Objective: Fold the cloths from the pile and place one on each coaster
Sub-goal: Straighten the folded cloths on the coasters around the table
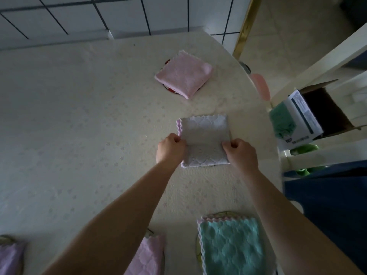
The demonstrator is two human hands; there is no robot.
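Note:
A folded white cloth (203, 133) with a lilac scalloped edge lies flat on the table, covering a coaster (206, 166) whose rim peeks out at its near edge. My left hand (170, 148) pinches the cloth's left side and my right hand (241, 152) pinches its right side. A folded pink cloth (183, 73) sits on a coaster (168, 88) farther back. A folded teal cloth (231, 247) covers a coaster (220, 213) at the near right. A lilac cloth (148, 255) lies near the bottom, partly behind my left forearm, and another lilac cloth (11, 257) is at the bottom left.
The table (79, 126) has a pale patterned cover and a curved right edge. A tiled wall (99, 14) runs along the back. To the right stands a white chair frame (325, 153) with a box (299, 118) and green items.

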